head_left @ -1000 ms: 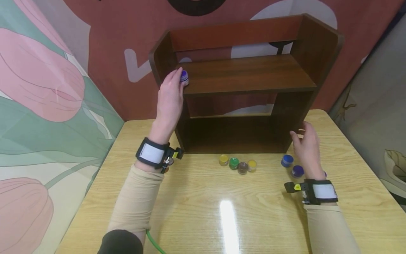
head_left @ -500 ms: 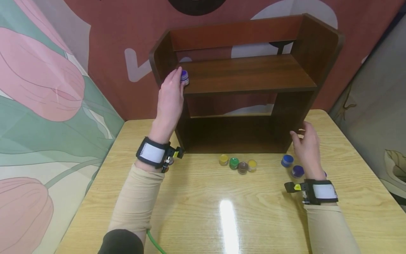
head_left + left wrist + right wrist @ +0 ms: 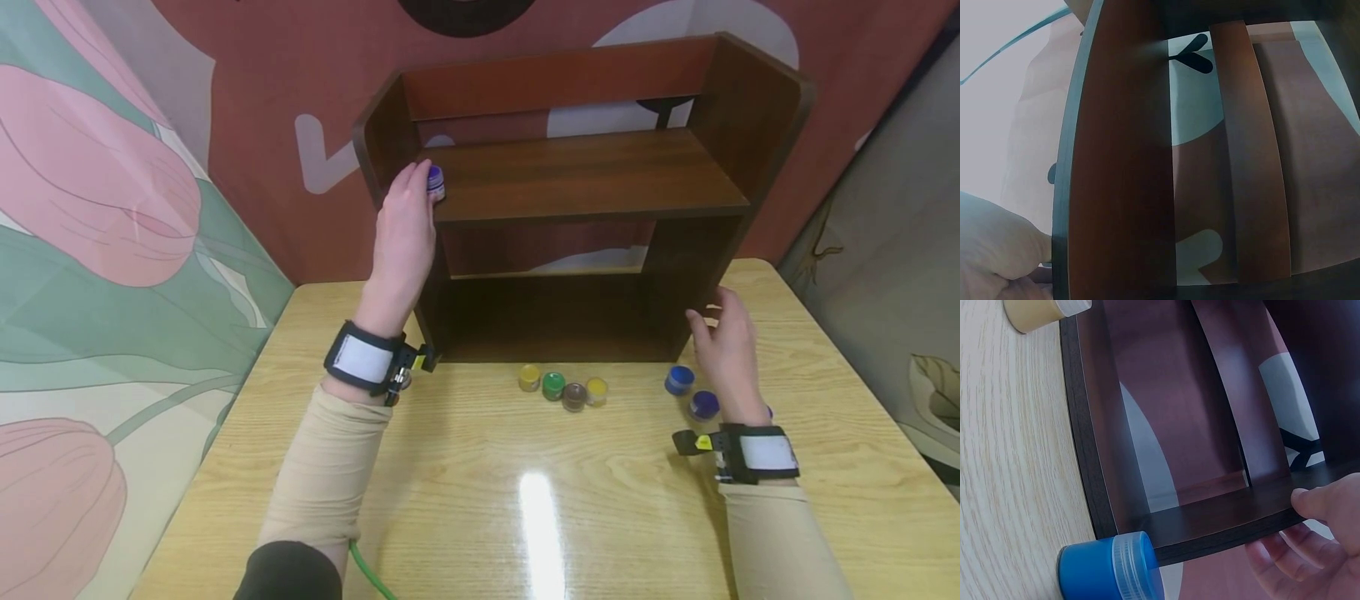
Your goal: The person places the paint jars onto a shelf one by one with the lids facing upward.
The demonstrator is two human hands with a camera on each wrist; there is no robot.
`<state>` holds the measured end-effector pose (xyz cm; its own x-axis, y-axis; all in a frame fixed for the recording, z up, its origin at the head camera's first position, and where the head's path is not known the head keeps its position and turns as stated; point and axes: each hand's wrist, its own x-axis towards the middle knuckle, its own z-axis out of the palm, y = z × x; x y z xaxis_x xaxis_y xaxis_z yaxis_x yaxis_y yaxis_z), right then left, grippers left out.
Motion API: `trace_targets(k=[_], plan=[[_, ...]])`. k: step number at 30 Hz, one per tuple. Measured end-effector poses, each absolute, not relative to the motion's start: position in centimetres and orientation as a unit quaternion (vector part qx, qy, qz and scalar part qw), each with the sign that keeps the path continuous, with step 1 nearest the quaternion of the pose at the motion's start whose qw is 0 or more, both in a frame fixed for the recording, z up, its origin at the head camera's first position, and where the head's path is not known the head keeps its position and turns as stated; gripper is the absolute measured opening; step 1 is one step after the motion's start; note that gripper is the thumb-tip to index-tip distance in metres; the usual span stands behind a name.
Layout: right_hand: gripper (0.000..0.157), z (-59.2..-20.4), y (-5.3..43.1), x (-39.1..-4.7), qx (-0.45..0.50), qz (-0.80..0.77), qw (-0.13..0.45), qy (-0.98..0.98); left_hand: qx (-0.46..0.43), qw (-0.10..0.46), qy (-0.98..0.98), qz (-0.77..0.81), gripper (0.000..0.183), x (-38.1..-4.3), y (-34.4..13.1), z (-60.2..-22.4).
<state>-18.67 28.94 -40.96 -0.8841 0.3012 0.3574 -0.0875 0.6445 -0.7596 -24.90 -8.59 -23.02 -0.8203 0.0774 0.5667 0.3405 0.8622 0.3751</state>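
Observation:
A small purple-lidded paint jar [image 3: 436,182] stands at the left end of the upper board of the dark brown wooden shelf [image 3: 585,179]. My left hand [image 3: 405,229] holds this jar from its left side, fingers around it; in the left wrist view the hand [image 3: 1000,250] is partly cut off behind the board edge. Lower down on the right, my right hand [image 3: 727,354] grips the shelf's side panel. The right wrist view has the thumb of that hand [image 3: 1329,531] on the panel's inner face and the fingers on the outside.
Yellow [image 3: 529,377], green [image 3: 553,385], brown [image 3: 574,397] and another yellow jar [image 3: 596,391] line the shelf's front on the wooden table [image 3: 450,500]. Blue [image 3: 679,380] and purple jars [image 3: 704,405] stand by the right wrist. A green cable [image 3: 367,571] trails beside the left sleeve.
My left wrist has shifted very slightly to the right, while the hand stays at the purple-lidded jar. The right hand keeps its place on the side panel.

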Motion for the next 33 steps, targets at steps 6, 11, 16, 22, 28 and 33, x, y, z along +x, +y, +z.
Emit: trace_targets(k=[6, 11, 16, 22, 28, 33], plan=[[0.050, -40.9, 28.9, -18.7, -0.064, 0.417, 0.229, -0.877, -0.111, 0.273, -0.926, -0.234, 0.051, -24.8, -8.6, -23.0], [0.050, -40.9, 28.8, -18.7, -0.065, 0.415, 0.229, -0.878, -0.105, 0.282, -0.926, -0.228, 0.058, -24.7, -8.6, -23.1], [0.049, -40.9, 28.8, -18.7, -0.065, 0.416, 0.229, -0.878, -0.114, 0.318, -0.923, -0.186, 0.063, -24.4, -8.6, -23.4], [0.048, -40.9, 28.8, -18.7, -0.059, 0.416, 0.239, -0.875, -0.147, 0.386, -0.897, -0.159, 0.059, -23.6, -8.5, -23.4], [0.047, -40.8, 28.9, -18.6, -0.059, 0.414, 0.241, -0.876, -0.183, 0.435, -0.863, -0.183, 0.046, -22.3, -8.5, -23.2], [0.046, -40.6, 29.0, -18.5, -0.059, 0.412, 0.245, -0.876, -0.202, 0.455, -0.842, -0.211, 0.037, -21.4, -8.5, -23.6]])
